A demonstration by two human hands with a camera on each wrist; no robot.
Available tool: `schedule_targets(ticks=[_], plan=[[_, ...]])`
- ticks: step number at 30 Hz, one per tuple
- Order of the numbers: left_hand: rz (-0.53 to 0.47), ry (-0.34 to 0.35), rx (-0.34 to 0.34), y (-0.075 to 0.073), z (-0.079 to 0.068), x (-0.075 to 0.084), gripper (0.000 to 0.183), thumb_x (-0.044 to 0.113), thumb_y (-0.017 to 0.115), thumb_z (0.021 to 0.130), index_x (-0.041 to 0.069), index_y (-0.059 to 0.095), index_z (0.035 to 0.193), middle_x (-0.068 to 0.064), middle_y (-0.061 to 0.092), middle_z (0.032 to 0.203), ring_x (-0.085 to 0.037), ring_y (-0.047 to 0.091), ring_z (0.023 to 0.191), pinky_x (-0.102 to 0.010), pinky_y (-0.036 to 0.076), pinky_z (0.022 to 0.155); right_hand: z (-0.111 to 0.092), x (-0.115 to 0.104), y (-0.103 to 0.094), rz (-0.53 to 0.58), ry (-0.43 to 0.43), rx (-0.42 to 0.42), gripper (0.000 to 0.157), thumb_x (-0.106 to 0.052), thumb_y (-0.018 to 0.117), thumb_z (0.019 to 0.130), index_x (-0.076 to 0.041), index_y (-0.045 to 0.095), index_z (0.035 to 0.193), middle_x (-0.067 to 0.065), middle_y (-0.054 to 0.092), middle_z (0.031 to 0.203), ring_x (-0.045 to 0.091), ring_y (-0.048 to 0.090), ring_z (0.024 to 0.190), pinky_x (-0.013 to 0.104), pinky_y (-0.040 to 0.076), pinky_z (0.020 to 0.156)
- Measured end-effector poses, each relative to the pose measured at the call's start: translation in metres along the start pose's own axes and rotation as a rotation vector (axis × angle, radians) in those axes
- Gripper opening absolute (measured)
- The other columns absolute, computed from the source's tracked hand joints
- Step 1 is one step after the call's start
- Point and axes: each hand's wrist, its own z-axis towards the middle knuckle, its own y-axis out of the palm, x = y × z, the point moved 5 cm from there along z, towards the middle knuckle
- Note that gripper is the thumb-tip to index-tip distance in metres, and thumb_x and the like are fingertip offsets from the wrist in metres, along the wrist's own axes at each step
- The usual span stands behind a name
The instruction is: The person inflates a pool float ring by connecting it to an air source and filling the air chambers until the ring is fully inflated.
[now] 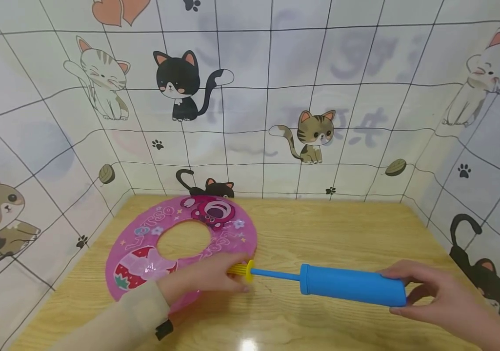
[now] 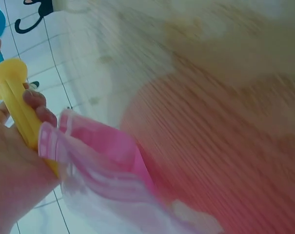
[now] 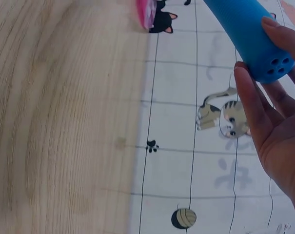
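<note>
A blue hand pump (image 1: 352,285) is held across the table between both hands. Its thin blue rod (image 1: 276,274) reaches left to a yellow ribbed end piece with a round flange (image 1: 250,271). My left hand (image 1: 214,278) grips that yellow piece (image 2: 21,114). My right hand (image 1: 434,292) holds the far end of the barrel between thumb and fingers; several small holes (image 3: 277,66) show in that end. A pink swim ring (image 1: 133,234), printed with a bear and a strawberry, lies partly under my left hand. In the left wrist view, a pink plastic edge (image 2: 103,146) is beside the yellow piece.
The wooden table (image 1: 329,224) meets a wall covering (image 1: 250,107) printed with cats and grid lines at the back and both sides. A small black object (image 1: 164,330) shows below the left sleeve (image 1: 140,312).
</note>
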Motion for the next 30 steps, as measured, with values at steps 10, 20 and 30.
schedule_targets(ticks=[10,20,30], plan=[[0.042,0.027,0.029,0.006,0.01,0.017,0.062,0.042,0.077,0.082,0.02,0.051,0.133,0.008,0.06,0.111,-0.007,0.055,0.095,-0.028,0.049,0.087,0.026,-0.023,0.034,0.087,-0.089,-0.042,0.051,-0.011,0.085,0.073,-0.013,0.065,0.119,-0.007,0.063,0.113,0.012,0.061,0.083,0.031,0.056,0.061],[-0.045,0.083,0.012,0.013,0.024,0.034,0.071,0.033,0.083,0.077,0.026,0.045,0.137,0.009,0.058,0.109,-0.015,0.059,0.096,-0.025,0.049,0.081,0.032,-0.038,0.043,0.082,-0.127,-0.005,0.053,-0.013,0.087,0.072,-0.015,0.065,0.12,-0.001,0.064,0.11,0.013,0.062,0.081,0.031,0.057,0.06],[-0.104,0.076,-0.019,0.006,0.021,0.024,0.063,0.041,0.074,0.084,0.035,0.046,0.139,0.01,0.056,0.128,-0.013,0.054,0.112,-0.036,0.047,0.093,0.011,-0.036,0.005,-0.006,-0.157,0.09,0.062,0.0,0.087,0.066,-0.011,0.064,0.123,-0.011,0.059,0.121,0.011,0.062,0.083,0.028,0.056,0.062]])
